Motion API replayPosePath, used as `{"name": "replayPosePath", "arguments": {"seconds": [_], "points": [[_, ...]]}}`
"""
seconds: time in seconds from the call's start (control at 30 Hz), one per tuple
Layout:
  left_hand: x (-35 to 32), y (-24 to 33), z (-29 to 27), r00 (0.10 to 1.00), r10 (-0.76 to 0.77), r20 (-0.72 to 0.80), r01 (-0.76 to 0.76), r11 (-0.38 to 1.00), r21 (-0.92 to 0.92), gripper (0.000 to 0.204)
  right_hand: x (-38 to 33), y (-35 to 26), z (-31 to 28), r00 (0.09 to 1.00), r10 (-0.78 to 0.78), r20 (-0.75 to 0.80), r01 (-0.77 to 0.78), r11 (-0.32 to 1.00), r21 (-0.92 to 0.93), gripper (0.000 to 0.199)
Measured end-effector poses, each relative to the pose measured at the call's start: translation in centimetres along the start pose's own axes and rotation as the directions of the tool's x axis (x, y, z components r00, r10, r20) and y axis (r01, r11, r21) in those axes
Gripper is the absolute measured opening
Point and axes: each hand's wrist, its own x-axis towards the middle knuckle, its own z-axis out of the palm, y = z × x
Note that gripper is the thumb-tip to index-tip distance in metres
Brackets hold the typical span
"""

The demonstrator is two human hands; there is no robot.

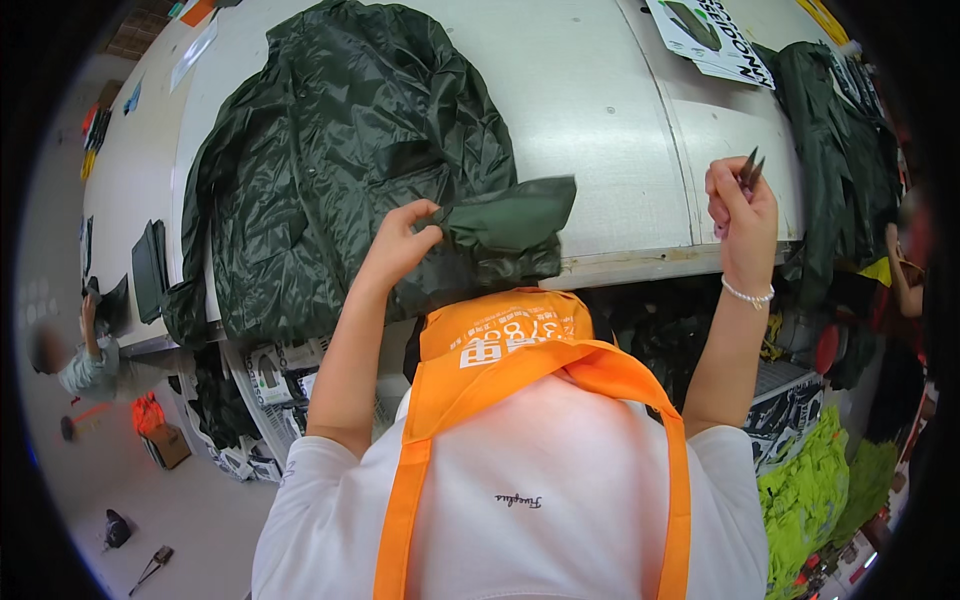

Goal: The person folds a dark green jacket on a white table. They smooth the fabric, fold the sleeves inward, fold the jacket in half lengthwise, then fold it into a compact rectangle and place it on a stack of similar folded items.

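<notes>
- One dark green jacket (330,150) is lying spread across the white table (600,110), its lower edge hanging over the near rim.
- One sleeve (500,225) of that jacket is lying folded toward the table's front edge, and the left hand (400,245) is pinching its cuff end, thumb and fingers closing on the cloth.
- The sleeve is extending to the right from those fingers, lying flat on the jacket's hem.
- The right hand (740,215) is being held raised beside the table edge, well apart from the sleeve, its fingers curling tight around one small pair of snips (750,168), whose two thin metal tips are sticking up above the fist.
- One bead bracelet (748,293) is circling the right wrist.
- One orange apron (520,370) is hanging over the person's white shirt.
- A second dark green garment (840,140) is lying at the table's right end.
</notes>
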Motion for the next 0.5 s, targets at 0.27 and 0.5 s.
{"name": "replayPosePath", "arguments": {"seconds": [0.27,0.5], "points": [[1.7,7.1,9.1,0.861,0.506,-0.051,-0.449,0.803,0.392,0.048,-2.2,-3.6,6.8,0.927,-0.049,0.371,0.032,0.998,0.05,0.01],[4.1,7.3,13.1,0.737,0.644,-0.206,-0.538,0.743,0.397,0.055,-0.7,-6.1,8.5,0.88,-0.065,0.47,-0.064,0.966,0.252,0.011]]}}
